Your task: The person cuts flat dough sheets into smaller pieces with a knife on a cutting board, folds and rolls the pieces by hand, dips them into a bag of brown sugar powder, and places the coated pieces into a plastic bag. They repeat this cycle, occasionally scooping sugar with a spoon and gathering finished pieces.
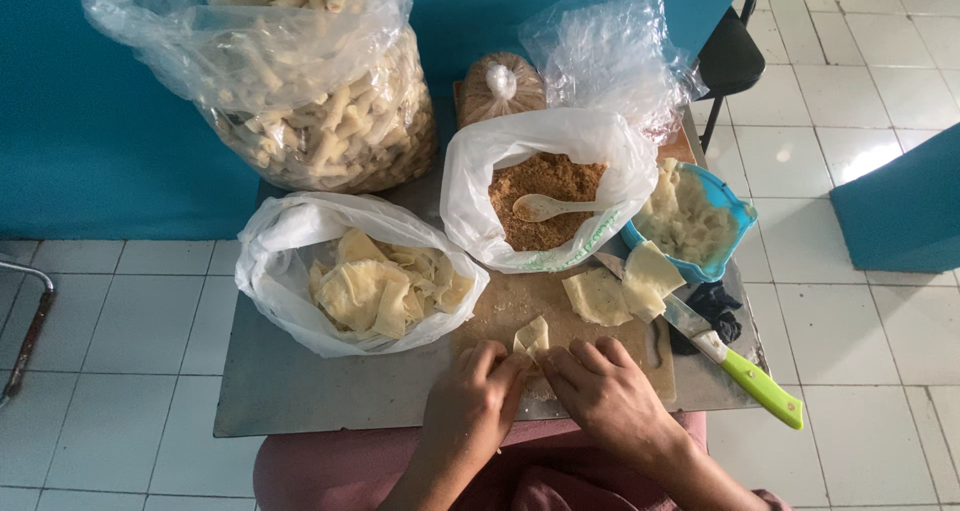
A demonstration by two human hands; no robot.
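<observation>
we look down on a small metal table. at the near edge our left hand and right hand meet, fingertips of both pinched on a pale dough sheet that lies folded on the wooden board, just between the two hands. both grips narrow, closed on the sheet.

far left of the hands, an open white bag of folded pale sheets. centre, a white bag of brown crumbly filling with a white spoon lying on it. right, a blue bowl of pale dough; two flat sheets lie on the board beside it. a green-handled knife lies at the right edge, next to a dark cloth. far left, a big clear bag of rolled pieces. a small tied bag and a crumpled clear bag sit far centre.
</observation>
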